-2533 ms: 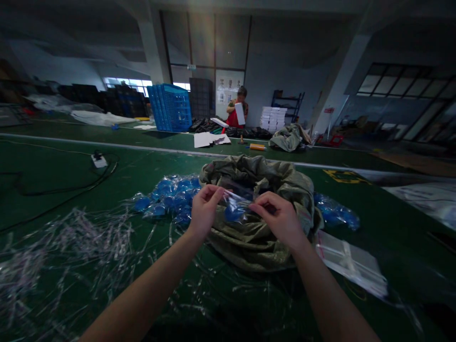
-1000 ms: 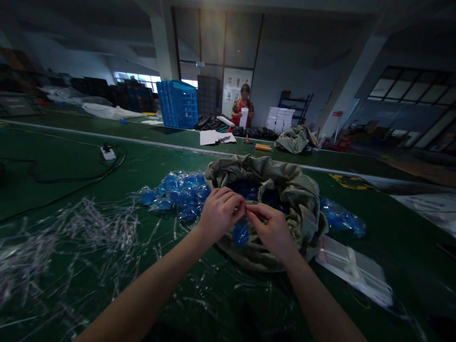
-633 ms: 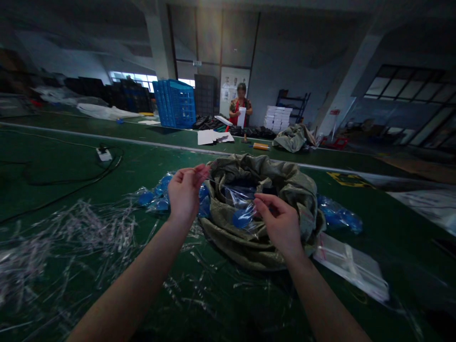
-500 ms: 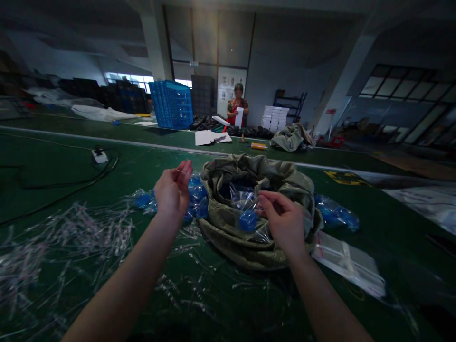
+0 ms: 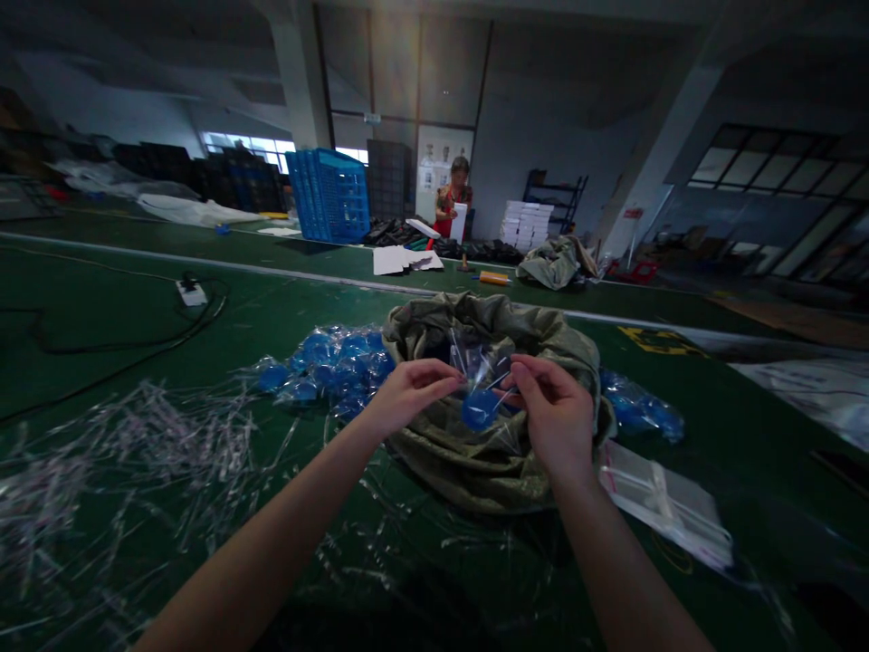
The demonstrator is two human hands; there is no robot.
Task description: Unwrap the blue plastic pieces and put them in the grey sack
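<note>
A clear plastic bag with a blue round piece [image 5: 480, 409] in it hangs over the mouth of a grey-green woven sack [image 5: 468, 471]. My right hand [image 5: 553, 407] pinches the bag's right side between thumb and fingers. From the left, my left hand [image 5: 417, 391] reaches in with thumb and fingertips closed at the bag's left edge. The sack's rim is rolled down, and dark items inside it are only partly visible. More bagged blue pieces [image 5: 326, 362] lie in a heap left of the sack.
Clear plastic strips [image 5: 183, 444] litter the green table at left. Right of the sack are more bagged blue pieces [image 5: 642, 407] and a stack of flat clear bags [image 5: 669, 498]. A power strip [image 5: 191, 292] with cables lies at far left. A person [image 5: 453, 199] stands beyond, near a blue crate [image 5: 329, 195].
My left hand has come from beside the sack rightward to the bag, its raised fingers now closed at the bag's edge. My right hand keeps its pinch, shifted slightly right.
</note>
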